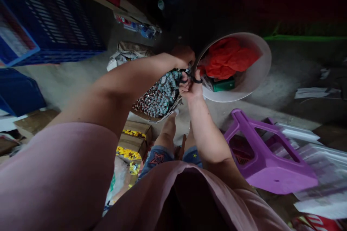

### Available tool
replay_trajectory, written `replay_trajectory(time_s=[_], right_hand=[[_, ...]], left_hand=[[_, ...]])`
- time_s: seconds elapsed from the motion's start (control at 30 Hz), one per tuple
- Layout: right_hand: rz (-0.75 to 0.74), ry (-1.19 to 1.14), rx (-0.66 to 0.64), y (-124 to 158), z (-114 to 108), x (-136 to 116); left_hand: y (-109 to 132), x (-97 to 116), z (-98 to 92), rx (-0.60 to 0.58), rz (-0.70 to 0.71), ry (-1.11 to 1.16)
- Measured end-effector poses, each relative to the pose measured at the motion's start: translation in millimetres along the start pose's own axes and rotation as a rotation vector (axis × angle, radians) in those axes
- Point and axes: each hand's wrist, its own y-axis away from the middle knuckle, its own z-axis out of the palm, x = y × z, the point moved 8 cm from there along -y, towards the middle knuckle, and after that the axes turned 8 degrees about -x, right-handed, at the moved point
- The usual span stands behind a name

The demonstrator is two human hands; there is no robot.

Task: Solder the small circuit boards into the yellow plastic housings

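Observation:
My left hand (183, 57) is closed on the top edge of a clear bag full of small teal-wrapped sweets (159, 95). The bag hangs in front of me, above my legs. My right hand (191, 86) is closed round the black handles of a pair of scissors (193, 78), right at the bag's upper corner. The blades are hidden between the two hands. Both hands nearly touch each other, just left of a white bucket (253, 79).
The white bucket holds an orange-red bag (227, 57) and a green box (223, 85). A purple plastic stool (264, 155) lies tipped at the right. Blue crates (46, 21) stand at the upper left. Cardboard boxes with yellow packets (131, 144) sit below the bag.

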Motion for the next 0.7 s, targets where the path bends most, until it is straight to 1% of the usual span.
replay_trajectory(time_s=[0.1, 0.2, 0.43, 0.53, 0.7], right_hand=[[-0.029, -0.045, 0.041, 9, -11, -6], [-0.017, -0.033, 0.056, 17, -20, -13], [0.057, 0.092, 0.030, 29, -27, -32], [0.071, 0.155, 0.011, 25, -26, -35], [0.079, 0.188, 0.002, 3, -22, -31]], left_hand=[[-3, -2, -1.9, 0.049, 0.000, 0.029], [-8, -3, -3.1, 0.084, -0.003, 0.059], [-23, 0, -5.6, 0.048, 0.050, 0.102], [-23, 1, -6.0, 0.047, 0.037, 0.094], [-18, 2, -4.1, 0.011, 0.050, 0.110]])
